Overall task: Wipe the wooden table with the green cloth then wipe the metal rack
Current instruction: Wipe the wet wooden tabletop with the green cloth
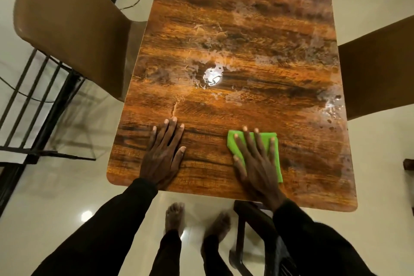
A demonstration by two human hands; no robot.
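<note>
Right hand [257,163] flat, fingers spread, pressing green cloth [274,152] on near right of wooden table [224,29], left hand [164,152] flat, open, empty, wet streaks across tabletop, brown chair [67,22] far left, pale tiled floor [56,186].

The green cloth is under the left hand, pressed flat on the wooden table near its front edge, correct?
Not quite: the head view shows the green cloth under the right hand, pressed flat on the wooden table near its front edge. The left hand lies on bare wood.
</note>
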